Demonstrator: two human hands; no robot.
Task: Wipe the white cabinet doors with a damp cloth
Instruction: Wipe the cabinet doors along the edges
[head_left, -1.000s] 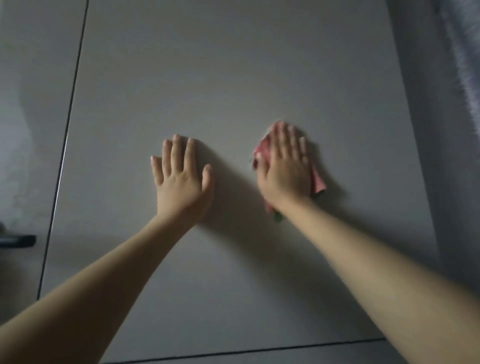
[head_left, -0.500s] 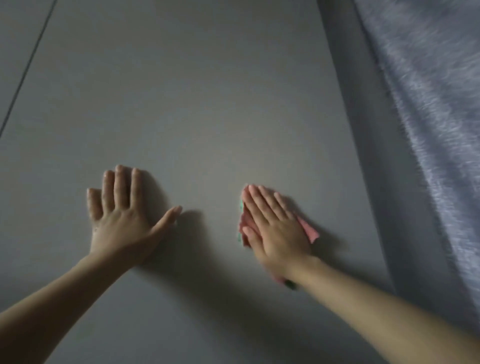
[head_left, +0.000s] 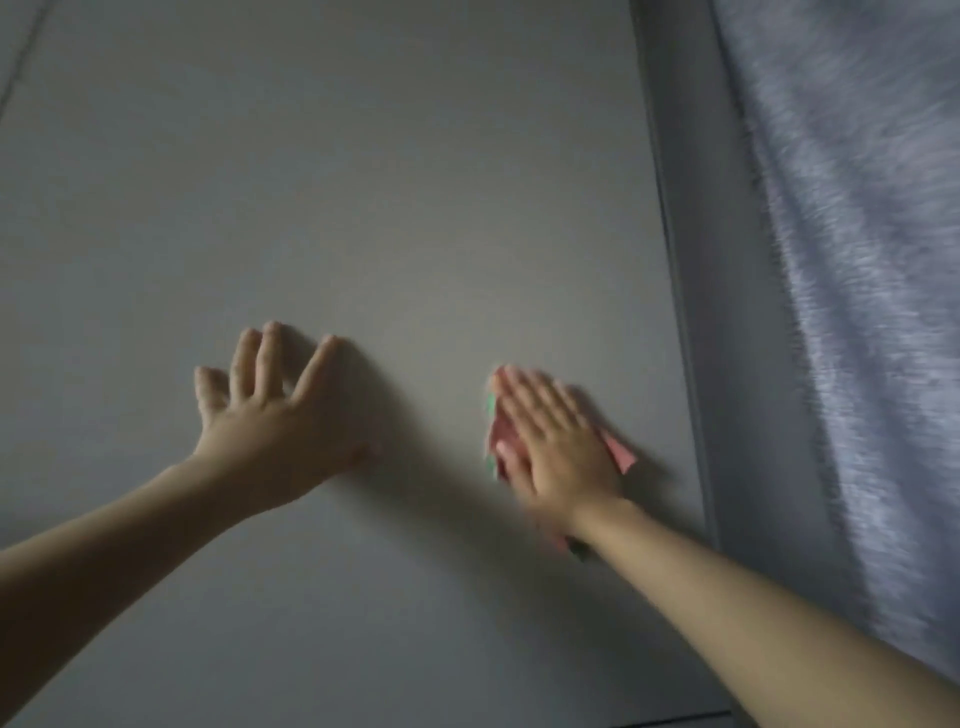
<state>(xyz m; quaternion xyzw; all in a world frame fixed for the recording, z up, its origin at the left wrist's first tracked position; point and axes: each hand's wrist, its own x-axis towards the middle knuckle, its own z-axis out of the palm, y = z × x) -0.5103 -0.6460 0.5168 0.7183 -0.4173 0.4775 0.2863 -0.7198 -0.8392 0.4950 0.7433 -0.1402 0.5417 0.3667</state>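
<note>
Under right hand (head_left: 558, 447), cloth (head_left: 621, 457) mostly hidden.

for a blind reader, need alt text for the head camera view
A person's right hand presses a pink cloth flat against a white cabinet door, while the left hand rests open on the door beside it. A grey curtain hangs at the right.

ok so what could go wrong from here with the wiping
1. The right hand only presses the cloth flat against the cabinet door with straight fingers, so the cloth might slip out and drop.
2. The cloth is close to the door's right edge, next to the curtain; a wide stroke could dampen the fabric.
3. The bare left hand rests on the door and may leave prints.
</note>
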